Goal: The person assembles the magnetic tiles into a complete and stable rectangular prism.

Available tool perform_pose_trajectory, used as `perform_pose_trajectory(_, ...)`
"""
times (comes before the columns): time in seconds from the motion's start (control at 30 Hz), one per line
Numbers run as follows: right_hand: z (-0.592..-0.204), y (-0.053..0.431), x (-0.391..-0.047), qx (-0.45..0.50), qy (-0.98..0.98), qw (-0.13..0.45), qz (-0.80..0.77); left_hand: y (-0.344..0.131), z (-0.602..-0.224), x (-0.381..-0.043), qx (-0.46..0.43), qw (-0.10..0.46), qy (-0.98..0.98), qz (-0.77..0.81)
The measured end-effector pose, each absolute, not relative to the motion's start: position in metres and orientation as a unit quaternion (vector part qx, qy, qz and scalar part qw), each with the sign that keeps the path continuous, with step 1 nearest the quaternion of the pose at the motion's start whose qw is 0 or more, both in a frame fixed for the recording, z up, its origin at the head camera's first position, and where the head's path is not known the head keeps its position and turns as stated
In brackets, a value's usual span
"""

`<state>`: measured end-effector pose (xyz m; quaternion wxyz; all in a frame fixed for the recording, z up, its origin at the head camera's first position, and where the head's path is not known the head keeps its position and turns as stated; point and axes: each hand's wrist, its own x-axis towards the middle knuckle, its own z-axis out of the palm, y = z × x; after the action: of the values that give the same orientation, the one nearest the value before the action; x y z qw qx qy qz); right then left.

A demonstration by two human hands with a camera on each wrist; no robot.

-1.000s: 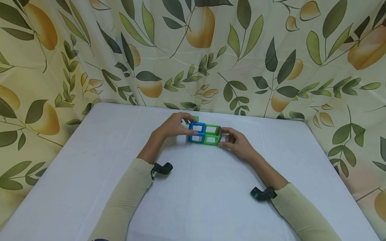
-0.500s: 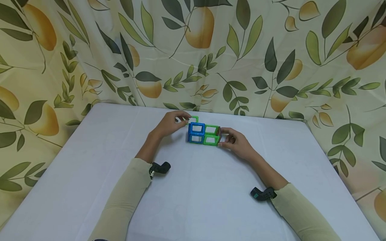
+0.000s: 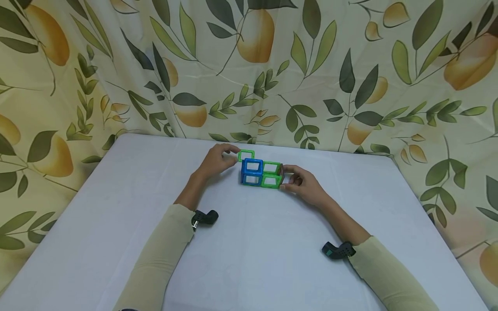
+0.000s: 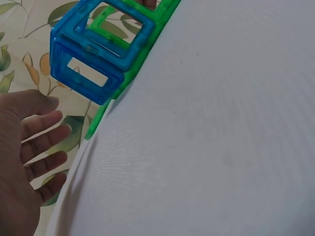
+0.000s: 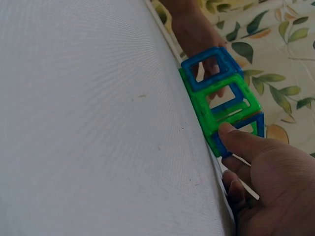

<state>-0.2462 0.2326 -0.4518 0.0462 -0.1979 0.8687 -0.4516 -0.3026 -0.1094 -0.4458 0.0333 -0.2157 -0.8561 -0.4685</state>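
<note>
A block built of blue and green magnetic tiles [image 3: 252, 173] stands on the white table, its square window frames facing front. Behind its left end lies a flat green square tile [image 3: 246, 150]. My left hand [image 3: 218, 160] is beside that tile, and in the left wrist view its fingers [image 4: 47, 142] are spread and loosely bent with nothing held. Whether a fingertip touches the green tile, I cannot tell. My right hand [image 3: 305, 185] pinches the block's right end, and in the right wrist view the thumb [image 5: 241, 140] presses a green and blue corner.
A white cloth covers the table [image 3: 249, 250], whose far edge runs just behind the tiles. Beyond it hangs a curtain [image 3: 233, 73] printed with fruit and leaves. Black wrist cameras [image 3: 206, 217] sit at both sleeves.
My left hand has let go of the blue tiles and drawn back to the left, so the green tile behind now shows whole. The right hand keeps its hold.
</note>
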Motion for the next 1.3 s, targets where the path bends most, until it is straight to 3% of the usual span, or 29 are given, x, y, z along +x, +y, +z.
perform_pose_trajectory(0.43,-0.451,0.236,-0.245,-0.197,0.870,0.045,-0.450,-0.103,-0.460,-0.315,-0.177,0.003,-0.896,-0.408)
perform_pose_trajectory(1.3,-0.450,0.231,-0.245,-0.190,0.874,0.047,-0.445,-0.089,-0.458,-0.335,-0.159,-0.005,-0.943,-0.292)
